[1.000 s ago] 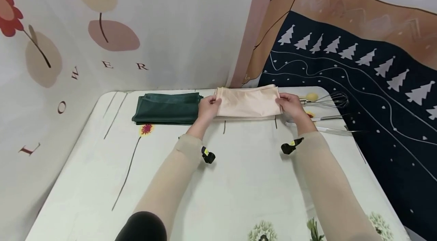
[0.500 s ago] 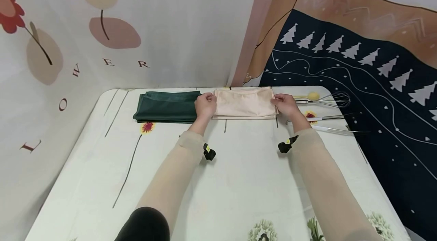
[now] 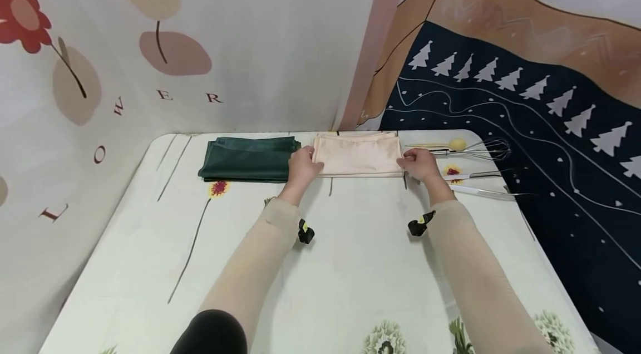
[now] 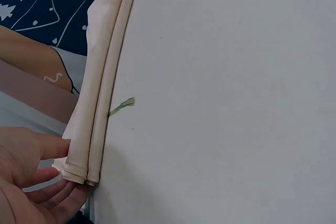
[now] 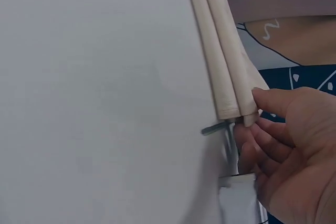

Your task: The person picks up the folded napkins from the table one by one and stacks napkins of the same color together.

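Observation:
A folded pale pink cloth [image 3: 358,155] lies flat near the table's back edge, its layered front edge showing in both wrist views. At its left end is my left hand [image 3: 303,167], thumb and fingers spread around the corner and touching it [image 4: 37,177]. My right hand [image 3: 420,166] pinches the right end, thumb on top [image 5: 275,98] and curled fingers just under the end [image 5: 257,145]. A folded dark green cloth [image 3: 247,159] lies left of the pink one, its right end right beside my left hand.
Right of the pink cloth lie a yellow-ended spoon [image 3: 457,144], a wire whisk [image 3: 493,149] and two long white-handled utensils [image 3: 471,191], their far ends reaching the table's right edge. A patterned curtain [image 3: 280,48] hangs behind the white flowered tablecloth [image 3: 360,265].
The pink cloth, raised a little at its back a second ago, has come down flat and slightly left. My left fingers have loosened and spread; the right hand has followed the cloth's end.

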The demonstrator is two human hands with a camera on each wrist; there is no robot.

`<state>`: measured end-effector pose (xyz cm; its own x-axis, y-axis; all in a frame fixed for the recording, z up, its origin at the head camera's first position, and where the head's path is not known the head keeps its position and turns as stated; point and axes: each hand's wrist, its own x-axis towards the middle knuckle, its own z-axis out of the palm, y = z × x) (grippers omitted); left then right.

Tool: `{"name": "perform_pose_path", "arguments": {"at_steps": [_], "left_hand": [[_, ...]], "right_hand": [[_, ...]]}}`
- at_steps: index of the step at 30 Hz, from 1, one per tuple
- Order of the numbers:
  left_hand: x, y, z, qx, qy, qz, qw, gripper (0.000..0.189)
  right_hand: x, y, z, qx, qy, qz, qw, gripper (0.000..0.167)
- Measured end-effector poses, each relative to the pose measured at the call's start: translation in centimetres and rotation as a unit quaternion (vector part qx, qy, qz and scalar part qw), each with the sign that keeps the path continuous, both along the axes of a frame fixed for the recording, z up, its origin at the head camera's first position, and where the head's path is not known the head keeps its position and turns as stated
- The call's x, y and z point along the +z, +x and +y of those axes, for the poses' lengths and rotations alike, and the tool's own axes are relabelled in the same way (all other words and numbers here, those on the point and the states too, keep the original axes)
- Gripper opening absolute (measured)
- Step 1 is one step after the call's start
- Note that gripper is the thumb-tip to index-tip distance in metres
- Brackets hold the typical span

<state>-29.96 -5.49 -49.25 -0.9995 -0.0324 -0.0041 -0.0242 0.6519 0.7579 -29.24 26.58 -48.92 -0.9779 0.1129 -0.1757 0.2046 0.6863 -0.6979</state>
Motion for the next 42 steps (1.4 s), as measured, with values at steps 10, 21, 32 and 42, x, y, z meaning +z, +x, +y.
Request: {"name": "perform_pose_path", "arguments": {"at_steps": [10,21,32,42], "left_hand": [[-0.9,0.5,-0.6,0.002,-0.033,0.038,0.9987,0.015],[-1.6,1.2,-0.5,0.013,-0.025,0.048,0.9984,0.012],[-0.4,1.5,-1.3,-0.018,-0.02,0.01,0.9996,0.028],[-1.0,2.1,-1.1,-0.001,-0.016,0.003,0.9999,0.026]], "right_hand": [[-0.5,0.3,-0.5,-0.01,0.038,0.04,0.9984,0.035],[-0.4,0.3,-0.6,0.011,0.07,0.026,0.9971,0.033],[0.0,0.6,-0.8,0.011,0.088,0.042,0.9952,0.032],[-1.0,1.1,-1.0,-0.028,0.084,0.034,0.9955,0.03]]}}
